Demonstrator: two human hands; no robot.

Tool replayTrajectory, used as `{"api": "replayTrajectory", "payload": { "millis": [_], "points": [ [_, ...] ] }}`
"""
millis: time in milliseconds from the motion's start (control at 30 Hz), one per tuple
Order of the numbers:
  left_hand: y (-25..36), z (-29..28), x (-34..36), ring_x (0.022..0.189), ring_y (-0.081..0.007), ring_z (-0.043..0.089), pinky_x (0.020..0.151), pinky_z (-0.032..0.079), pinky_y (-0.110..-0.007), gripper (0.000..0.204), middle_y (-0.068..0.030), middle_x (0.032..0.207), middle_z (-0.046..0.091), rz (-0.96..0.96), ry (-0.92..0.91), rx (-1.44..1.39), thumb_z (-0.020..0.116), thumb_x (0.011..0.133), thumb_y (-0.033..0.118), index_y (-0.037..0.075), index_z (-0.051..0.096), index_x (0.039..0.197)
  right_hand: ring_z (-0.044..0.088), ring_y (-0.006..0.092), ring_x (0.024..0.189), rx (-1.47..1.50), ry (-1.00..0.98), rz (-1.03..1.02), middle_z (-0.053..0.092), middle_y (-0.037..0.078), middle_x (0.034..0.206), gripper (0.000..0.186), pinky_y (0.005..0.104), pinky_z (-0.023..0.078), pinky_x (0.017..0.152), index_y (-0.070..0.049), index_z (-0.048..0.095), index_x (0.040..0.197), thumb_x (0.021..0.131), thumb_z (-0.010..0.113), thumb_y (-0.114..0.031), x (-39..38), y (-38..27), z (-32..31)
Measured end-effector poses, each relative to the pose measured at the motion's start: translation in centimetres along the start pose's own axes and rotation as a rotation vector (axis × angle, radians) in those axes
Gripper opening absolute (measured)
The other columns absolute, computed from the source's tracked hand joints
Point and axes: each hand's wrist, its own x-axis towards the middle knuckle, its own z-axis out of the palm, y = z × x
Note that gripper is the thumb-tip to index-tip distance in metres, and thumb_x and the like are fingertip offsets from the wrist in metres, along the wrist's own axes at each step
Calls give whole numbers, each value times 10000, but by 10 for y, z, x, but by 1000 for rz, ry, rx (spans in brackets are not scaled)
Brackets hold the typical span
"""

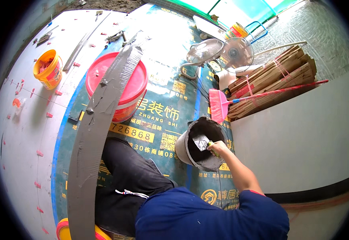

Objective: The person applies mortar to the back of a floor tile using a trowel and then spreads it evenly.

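Observation:
My right hand (219, 148) is closed around the handle of a trowel (200, 142) with a flat, smeared metal blade. Its blade is inside the mouth of a grey, mortar-crusted bucket (183, 149). Left of my legs lies a long narrow strip (87, 138), its top coated with wet grey mortar. The strip's far part crosses the lid of a red bucket (137, 80); its near end lies over a yellow bucket (63, 231) at the lower edge. My left hand does not show.
A pink broom (219, 105) and bundled cardboard (276, 76) lie at right, beyond a large pale slab (302, 140). A fan (235, 54) stands farther back. On the left, an orange bucket (48, 76) of red pieces sits on light tiles (22, 140) with red clips in the joints.

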Motion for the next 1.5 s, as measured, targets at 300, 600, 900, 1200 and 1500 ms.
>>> {"api": "replayTrajectory", "payload": {
  "millis": [300,600,900,1200,1500],
  "points": [
    [-19,2,-8,1296,-267,505,1093,376,-418,701,-159,1411,547,-23,-4,8,491,980,584,29,539,1404,535,109,490,-216,137,-267,580,8,597,99,280,420,478,-51,650,792,812,708,-128,-50,23,-25],
    [-125,-71,-19,1301,-268,502,1098,370,-417,699,-161,1412,545,-146,96,-149,490,982,581,26,539,1403,508,76,577,-15,-114,-535,558,-30,677,183,257,410,512,-47,671,920,818,741,-182,-105,-54,-31],
    [-234,-136,-39,1291,-261,512,1071,396,-429,742,-177,1419,538,-231,194,-354,487,970,609,8,527,1403,523,105,501,112,-933,-984,577,40,727,359,231,394,419,-9,583,1036,860,608,-321,-267,-182,148],
    [-144,-148,-116,1169,-403,596,946,485,-476,744,-238,1213,653,-398,269,-15,358,988,639,-6,651,1219,659,438,788,-933,-1041,-1974,672,236,905,424,498,534,687,28,566,1058,850,703,-314,-459,-176,326],
    [-150,-139,-111,1172,-390,601,953,482,-503,712,-215,1243,650,-444,365,67,319,997,616,34,655,1232,668,452,777,-1172,-918,-2106,663,278,798,373,534,548,734,12,563,1009,856,655,-315,-478,-154,385]
  ]
}}
